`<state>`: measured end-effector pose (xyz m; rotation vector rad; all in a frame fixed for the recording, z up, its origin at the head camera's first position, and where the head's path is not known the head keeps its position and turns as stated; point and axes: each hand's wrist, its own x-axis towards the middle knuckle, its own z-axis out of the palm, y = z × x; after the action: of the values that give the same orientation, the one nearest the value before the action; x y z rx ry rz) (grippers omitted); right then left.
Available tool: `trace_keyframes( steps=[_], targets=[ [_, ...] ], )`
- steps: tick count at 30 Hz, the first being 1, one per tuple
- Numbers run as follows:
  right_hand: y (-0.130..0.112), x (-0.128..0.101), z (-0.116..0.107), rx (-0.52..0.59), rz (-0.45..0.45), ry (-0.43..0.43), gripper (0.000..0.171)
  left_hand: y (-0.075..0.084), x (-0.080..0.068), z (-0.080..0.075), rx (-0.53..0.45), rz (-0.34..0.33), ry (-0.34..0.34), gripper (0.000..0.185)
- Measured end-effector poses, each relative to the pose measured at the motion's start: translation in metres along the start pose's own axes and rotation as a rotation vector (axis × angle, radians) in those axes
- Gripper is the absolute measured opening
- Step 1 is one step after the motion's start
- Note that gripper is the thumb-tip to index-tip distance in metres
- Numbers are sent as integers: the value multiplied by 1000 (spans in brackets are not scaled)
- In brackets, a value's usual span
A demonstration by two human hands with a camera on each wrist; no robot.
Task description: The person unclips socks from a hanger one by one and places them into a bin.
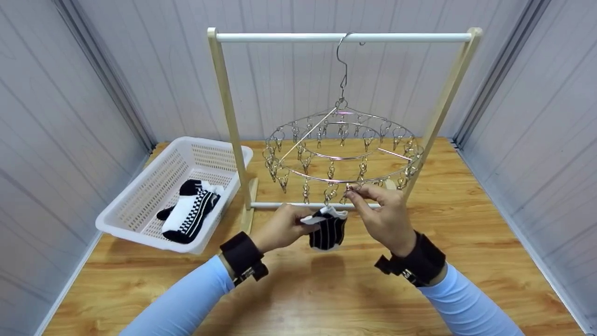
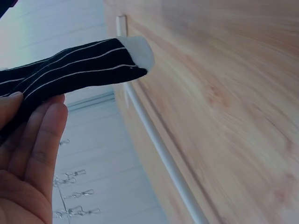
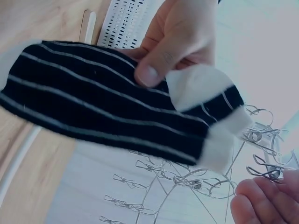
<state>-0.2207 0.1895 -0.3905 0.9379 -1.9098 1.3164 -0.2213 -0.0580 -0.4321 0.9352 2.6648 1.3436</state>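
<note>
My left hand (image 1: 285, 228) pinches a black ankle sock (image 1: 329, 233) with thin white stripes and a white toe, heel and cuff. In the right wrist view the thumb lies across the striped sock (image 3: 103, 98), near its heel. The cuff reaches up to a wire clip on the front of a round metal clip hanger (image 1: 343, 181); whether that clip bites the fabric I cannot tell. My right hand (image 1: 385, 217) pinches a neighbouring clip (image 1: 348, 188) on the hanger's front rim between thumb and fingers. That clip's far side is partly hidden.
The hanger hangs by its hook (image 1: 343, 60) from the white rail (image 1: 289, 37) of a wooden-sided stand (image 1: 228, 102). To the left stands a white plastic basket (image 1: 123, 205) holding black and white socks (image 1: 189, 214). A low white bar (image 1: 270, 205) crosses behind my hands.
</note>
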Motion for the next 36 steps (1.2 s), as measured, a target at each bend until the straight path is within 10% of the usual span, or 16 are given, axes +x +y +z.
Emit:
trace_keyframes(
  steps=[25, 36],
  targets=[
    [1, 0, -2, -2, 18, 8, 9, 6, -60, -85, 62, -124, 57, 5],
    [1, -2, -3, 1, 28, -4, 9, 7, -83, -144, 62, -165, 276, 12]
  ],
)
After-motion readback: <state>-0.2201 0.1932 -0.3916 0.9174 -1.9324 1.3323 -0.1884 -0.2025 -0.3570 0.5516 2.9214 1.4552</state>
